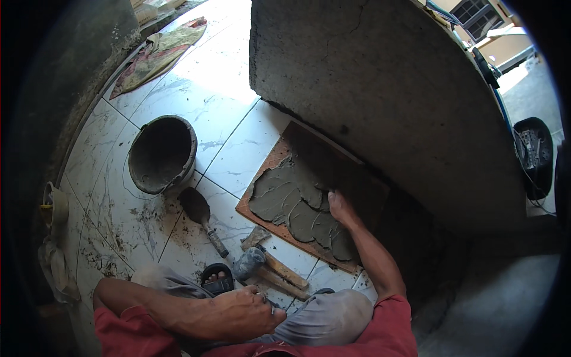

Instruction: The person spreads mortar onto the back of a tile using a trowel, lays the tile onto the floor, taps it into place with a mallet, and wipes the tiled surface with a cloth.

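Right hand at cement-covered tile, bucket and tools alongside

Brown tile (275, 156) is lying flat on the white floor (232, 157), right at the foot of the concrete wall (369, 77). Wet cement (297, 202) is covering much of its face: grey, thick, ridged with curved strokes, edges ragged. Bare orange-brown margin is showing along the left and near edges; the far right part is sitting in dark shadow, detail lost.

Right hand (341, 208) is reaching over the tile, at the cement; fingers are curling in, cannot tell whether they are gripping anything. Left hand (253, 312) is hanging over the person's lap, fingers bent narrow; cannot tell if anything is inside.

Containers: dark bucket (190, 146) is standing left of the tile, mouth tipped toward view, grey residue coating its inner wall; bottom is too dark to read. Black tub (524, 184) is sitting far right beyond the wall, holding small grey bits, too small to identify. Pale container (59, 202) is standing at far left, something yellow showing at its side.

Trowel (195, 205) is lying just beside the bucket, blade dirt-caked. Mallet (248, 263) and hammer (282, 269) are lying close together between the tile and the sandalled foot (217, 278). Stained cloth (160, 56) is lying up at the far left.
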Available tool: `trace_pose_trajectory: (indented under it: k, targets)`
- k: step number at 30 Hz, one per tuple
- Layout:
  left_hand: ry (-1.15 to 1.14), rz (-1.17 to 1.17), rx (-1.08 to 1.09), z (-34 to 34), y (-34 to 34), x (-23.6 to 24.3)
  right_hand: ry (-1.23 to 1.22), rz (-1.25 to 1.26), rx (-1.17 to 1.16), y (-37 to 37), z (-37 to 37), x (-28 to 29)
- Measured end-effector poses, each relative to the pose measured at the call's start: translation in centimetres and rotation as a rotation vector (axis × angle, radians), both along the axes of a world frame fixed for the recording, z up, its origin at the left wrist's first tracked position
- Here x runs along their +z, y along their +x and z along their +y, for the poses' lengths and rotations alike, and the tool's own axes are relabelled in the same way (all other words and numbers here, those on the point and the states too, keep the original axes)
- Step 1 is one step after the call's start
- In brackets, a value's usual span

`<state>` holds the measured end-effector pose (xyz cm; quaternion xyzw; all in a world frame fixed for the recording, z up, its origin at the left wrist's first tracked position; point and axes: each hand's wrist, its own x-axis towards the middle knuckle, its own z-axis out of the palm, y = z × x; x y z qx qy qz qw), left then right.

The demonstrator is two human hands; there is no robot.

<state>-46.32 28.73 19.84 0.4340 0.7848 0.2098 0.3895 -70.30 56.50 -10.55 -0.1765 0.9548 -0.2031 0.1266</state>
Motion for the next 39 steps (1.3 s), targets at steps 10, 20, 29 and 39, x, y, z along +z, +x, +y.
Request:
trace_pose_trajectory:
  k: [10, 20, 29, 39]
  targets:
    - [0.041, 0.053, -0.004, 0.2, 0.9, -1.0, -0.249, -0.654, -0.188, -3.7, -7.7, 5.2]
    - [0.058, 0.113, -0.004, 0.8, 1.4, -0.5, -0.266, -0.857, -0.243, -1.7, -7.0, 5.9]
    - [0.083, 0.144, 0.032, 0.4, 2.1, -0.7, -0.021, -0.533, 0.356, -3.4, -6.7, 4.4]
    - [0.112, 0.183, 0.003, 0.5, 1.9, -0.7, 0.114, -0.087, 0.101, -8.4, -3.6, 0.0]
